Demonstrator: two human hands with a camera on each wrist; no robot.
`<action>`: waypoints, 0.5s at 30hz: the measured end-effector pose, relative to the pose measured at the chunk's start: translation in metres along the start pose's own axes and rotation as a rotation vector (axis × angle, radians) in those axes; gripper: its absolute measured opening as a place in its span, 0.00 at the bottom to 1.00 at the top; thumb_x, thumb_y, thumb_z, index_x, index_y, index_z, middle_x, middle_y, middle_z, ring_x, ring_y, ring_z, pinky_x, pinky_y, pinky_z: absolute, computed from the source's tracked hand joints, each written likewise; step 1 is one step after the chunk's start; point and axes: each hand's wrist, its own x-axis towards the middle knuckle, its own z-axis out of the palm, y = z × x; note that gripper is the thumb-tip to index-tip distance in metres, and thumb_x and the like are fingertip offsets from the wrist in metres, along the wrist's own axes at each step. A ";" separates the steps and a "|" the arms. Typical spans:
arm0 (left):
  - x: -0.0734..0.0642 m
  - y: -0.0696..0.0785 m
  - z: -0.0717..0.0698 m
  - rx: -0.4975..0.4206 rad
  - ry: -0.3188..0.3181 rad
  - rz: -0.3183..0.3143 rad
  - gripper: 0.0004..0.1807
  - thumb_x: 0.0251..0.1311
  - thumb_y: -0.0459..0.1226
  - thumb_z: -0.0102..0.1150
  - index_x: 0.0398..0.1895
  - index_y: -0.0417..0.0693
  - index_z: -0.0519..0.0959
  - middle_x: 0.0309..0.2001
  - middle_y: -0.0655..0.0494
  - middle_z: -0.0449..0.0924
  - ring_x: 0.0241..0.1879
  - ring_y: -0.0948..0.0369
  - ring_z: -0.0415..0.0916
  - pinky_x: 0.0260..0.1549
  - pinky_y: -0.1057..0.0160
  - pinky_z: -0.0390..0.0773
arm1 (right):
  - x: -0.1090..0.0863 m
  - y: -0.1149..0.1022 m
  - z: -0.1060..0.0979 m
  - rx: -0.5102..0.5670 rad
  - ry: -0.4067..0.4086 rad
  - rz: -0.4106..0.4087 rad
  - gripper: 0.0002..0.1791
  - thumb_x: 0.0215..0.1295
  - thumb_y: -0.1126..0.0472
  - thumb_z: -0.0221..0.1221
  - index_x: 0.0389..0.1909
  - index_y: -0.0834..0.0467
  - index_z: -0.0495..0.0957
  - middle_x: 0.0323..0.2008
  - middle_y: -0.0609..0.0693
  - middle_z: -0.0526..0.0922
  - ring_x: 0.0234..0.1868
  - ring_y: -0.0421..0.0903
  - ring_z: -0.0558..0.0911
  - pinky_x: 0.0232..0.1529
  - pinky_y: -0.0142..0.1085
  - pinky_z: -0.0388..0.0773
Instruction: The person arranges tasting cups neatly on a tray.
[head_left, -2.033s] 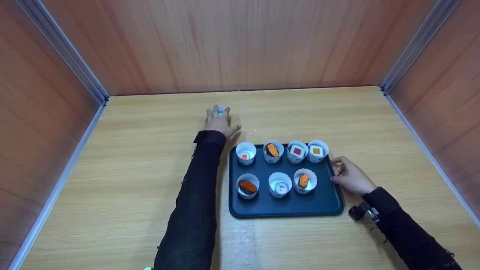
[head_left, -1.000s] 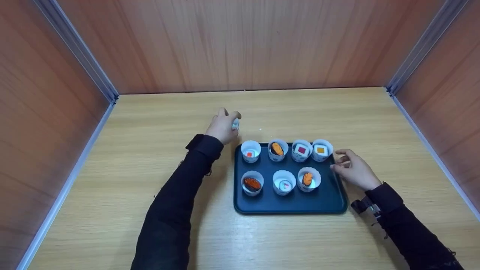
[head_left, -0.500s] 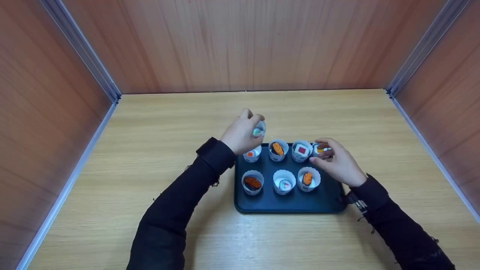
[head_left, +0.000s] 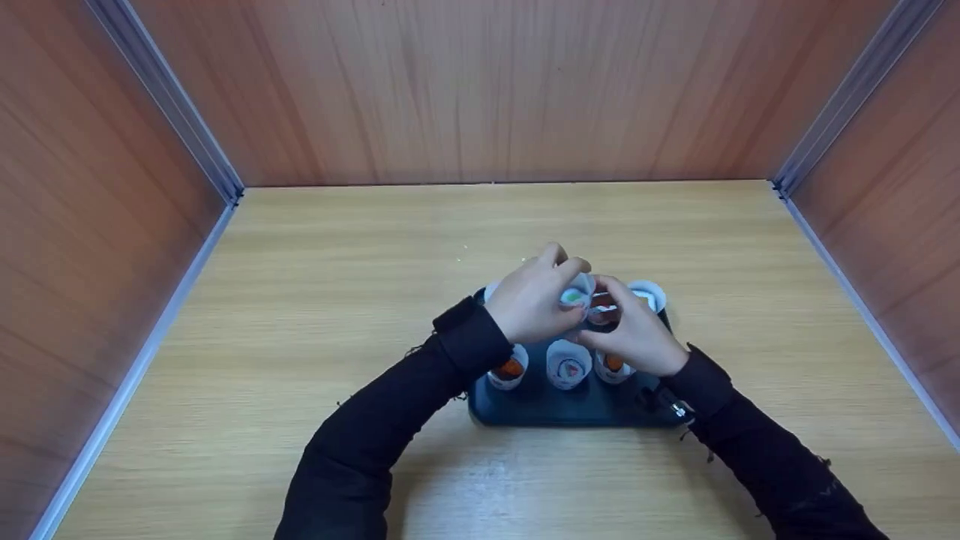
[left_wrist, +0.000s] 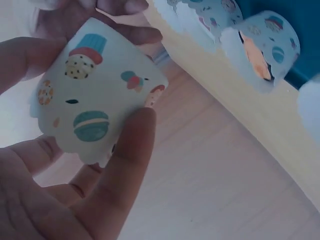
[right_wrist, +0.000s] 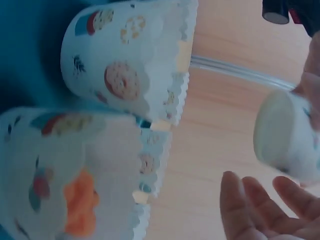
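A white scalloped paper baking cup [left_wrist: 85, 95] printed with cupcakes and macarons is gripped by my left hand [head_left: 529, 300] above the back of the tray. Something pale with green shows inside this cup in the head view. Close beside it, my right hand [head_left: 637, 337] has its thumb and fingers parted. In the right wrist view, that hand's fingers [right_wrist: 255, 207] stand a little apart from the held cup [right_wrist: 280, 135]. Similar cups stand on the dark tray [head_left: 555, 416] below; both hands partly cover the back row.
In front on the tray are a cup with a red-orange sushi-like piece [head_left: 510, 368], one with a white round piece [head_left: 568, 370], and one with an orange piece [head_left: 613, 363]. Another cup [head_left: 651, 287] stands at the back right. Wooden panels enclose the table [head_left: 300, 300].
My left hand picked up the cup from behind the tray and carried it right, over the tray. From the tray's right edge, my right hand moved left toward that cup.
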 end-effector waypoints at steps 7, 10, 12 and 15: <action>0.000 0.004 0.008 -0.011 -0.029 0.030 0.27 0.62 0.45 0.61 0.64 0.48 0.71 0.51 0.49 0.70 0.37 0.59 0.70 0.34 0.66 0.72 | -0.002 0.001 0.003 0.007 0.046 0.037 0.39 0.58 0.65 0.68 0.68 0.62 0.61 0.55 0.59 0.73 0.53 0.50 0.77 0.51 0.32 0.79; 0.000 0.004 0.009 -0.035 -0.033 0.038 0.28 0.63 0.46 0.62 0.64 0.48 0.71 0.52 0.49 0.70 0.38 0.59 0.70 0.35 0.66 0.72 | -0.003 0.001 0.004 -0.021 0.070 0.032 0.38 0.58 0.64 0.68 0.68 0.62 0.61 0.55 0.59 0.74 0.52 0.49 0.78 0.48 0.28 0.78; -0.001 0.004 0.009 -0.047 -0.032 0.043 0.28 0.63 0.47 0.62 0.64 0.48 0.71 0.53 0.49 0.70 0.39 0.59 0.70 0.36 0.66 0.73 | -0.004 0.001 0.004 -0.039 0.082 0.025 0.37 0.58 0.64 0.68 0.67 0.63 0.62 0.56 0.59 0.74 0.51 0.49 0.79 0.47 0.26 0.78; -0.003 0.004 0.009 -0.070 -0.030 0.048 0.28 0.63 0.47 0.62 0.64 0.48 0.71 0.54 0.49 0.70 0.41 0.59 0.72 0.38 0.65 0.74 | -0.005 0.001 0.004 -0.058 0.090 0.010 0.36 0.58 0.64 0.68 0.66 0.63 0.64 0.56 0.59 0.74 0.50 0.49 0.80 0.45 0.25 0.78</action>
